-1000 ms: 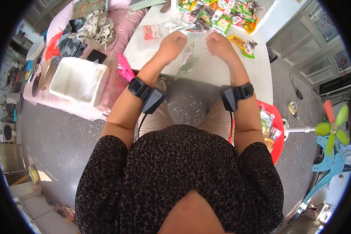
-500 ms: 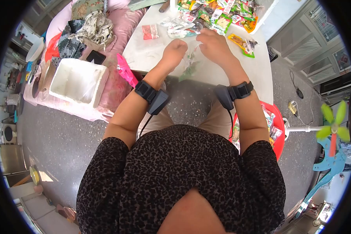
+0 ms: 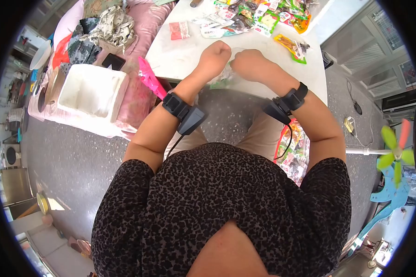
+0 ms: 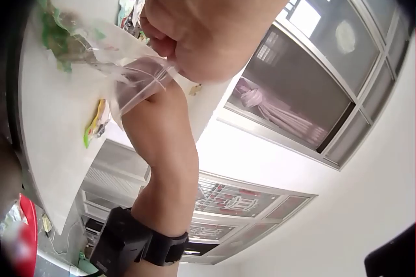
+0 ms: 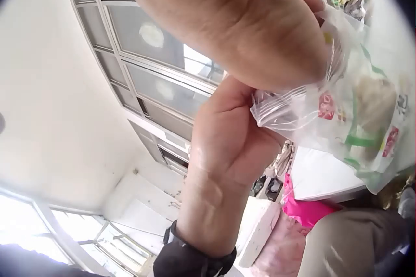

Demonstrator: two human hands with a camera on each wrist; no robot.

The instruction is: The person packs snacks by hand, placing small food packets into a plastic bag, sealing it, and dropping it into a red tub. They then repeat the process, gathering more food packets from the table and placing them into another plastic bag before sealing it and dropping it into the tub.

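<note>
Now, across the white table, the heap of snack packets lies at the far end with neither hand on it. Half a second ago the right hand was stretched out toward that heap; it has come back to the near edge, knuckle to knuckle with the left hand. A second ago the two stood apart, holding the bag's mouth wide. Between them the clear zip bag hangs at the table's near edge above the lap, with green-and-white packets showing inside. Both hands have their fingers curled tight, thumb against forefinger, pinching the bag's zip strip from either side. With the mouth drawn narrow and both grips on the strip, the filling looks over and the work seems to have turned to closing the seam.
</note>
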